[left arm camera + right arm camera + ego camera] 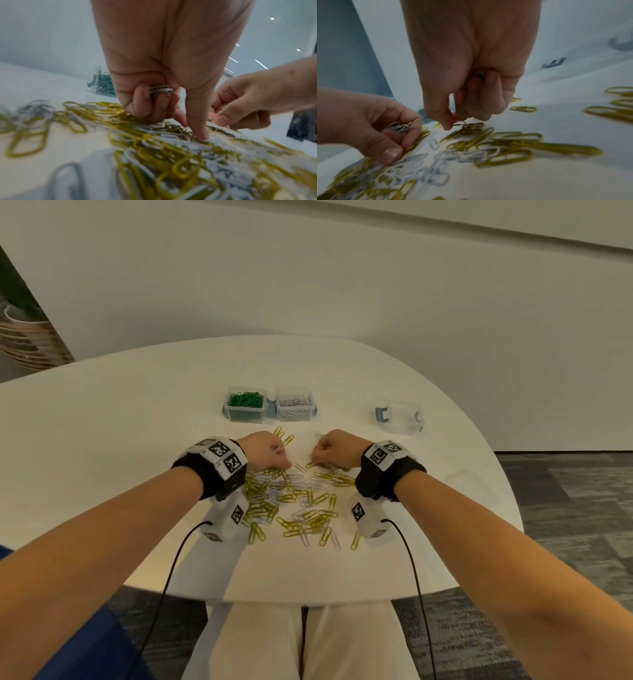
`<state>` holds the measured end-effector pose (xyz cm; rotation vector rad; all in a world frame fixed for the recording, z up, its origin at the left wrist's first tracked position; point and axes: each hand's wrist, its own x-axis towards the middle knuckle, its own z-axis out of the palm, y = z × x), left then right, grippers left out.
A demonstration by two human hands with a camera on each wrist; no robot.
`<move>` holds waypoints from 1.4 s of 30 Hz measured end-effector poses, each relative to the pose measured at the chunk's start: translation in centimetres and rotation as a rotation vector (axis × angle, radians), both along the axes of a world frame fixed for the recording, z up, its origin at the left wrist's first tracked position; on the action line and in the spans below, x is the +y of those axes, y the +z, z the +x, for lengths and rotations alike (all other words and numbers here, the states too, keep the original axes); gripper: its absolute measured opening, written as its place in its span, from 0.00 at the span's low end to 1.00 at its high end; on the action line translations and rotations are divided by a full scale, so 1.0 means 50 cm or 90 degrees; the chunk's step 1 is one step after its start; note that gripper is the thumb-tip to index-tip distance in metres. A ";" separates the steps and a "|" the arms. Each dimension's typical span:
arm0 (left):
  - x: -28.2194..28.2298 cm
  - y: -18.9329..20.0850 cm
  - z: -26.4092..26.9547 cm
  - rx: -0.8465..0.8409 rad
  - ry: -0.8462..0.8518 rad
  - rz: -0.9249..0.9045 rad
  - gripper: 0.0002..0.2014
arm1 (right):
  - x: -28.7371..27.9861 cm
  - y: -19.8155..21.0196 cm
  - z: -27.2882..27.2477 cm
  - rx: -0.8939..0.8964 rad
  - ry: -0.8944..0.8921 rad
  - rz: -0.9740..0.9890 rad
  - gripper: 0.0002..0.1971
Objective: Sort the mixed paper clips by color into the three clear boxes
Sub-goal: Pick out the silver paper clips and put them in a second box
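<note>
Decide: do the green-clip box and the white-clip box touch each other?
Cannot tell. In the head view the green-clip box and white-clip box stand side by side, a blue latch covering their meeting.

near clips blurred | right hand's held clip colour unclear

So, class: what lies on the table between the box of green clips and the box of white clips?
In the head view, only a blue latch sits between the green box and the white box; no loose clips lie there.
</note>
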<state>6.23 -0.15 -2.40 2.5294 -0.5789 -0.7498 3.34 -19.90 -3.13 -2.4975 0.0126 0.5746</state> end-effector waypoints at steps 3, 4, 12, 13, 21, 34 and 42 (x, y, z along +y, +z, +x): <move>-0.001 0.009 0.000 0.223 0.170 -0.229 0.11 | -0.012 0.008 -0.002 0.091 -0.142 0.259 0.16; -0.003 0.014 -0.003 0.292 0.214 -0.293 0.12 | -0.019 0.009 -0.001 0.147 -0.201 0.404 0.15; -0.035 0.007 0.021 -0.090 -0.052 -0.002 0.10 | -0.040 0.020 0.035 0.060 -0.373 0.546 0.14; -0.041 0.007 0.022 -0.112 -0.109 0.045 0.13 | -0.038 0.022 0.053 0.008 -0.293 0.290 0.15; -0.060 0.002 0.033 -0.106 -0.172 0.134 0.08 | 0.002 0.002 0.118 -0.040 -0.124 -0.204 0.19; -0.062 0.088 0.141 0.462 0.354 -0.828 0.04 | -0.003 0.075 0.143 0.059 -0.395 0.998 0.08; -0.109 0.056 0.188 0.395 0.475 -0.915 0.18 | 0.059 0.054 0.222 -0.066 -0.590 1.032 0.14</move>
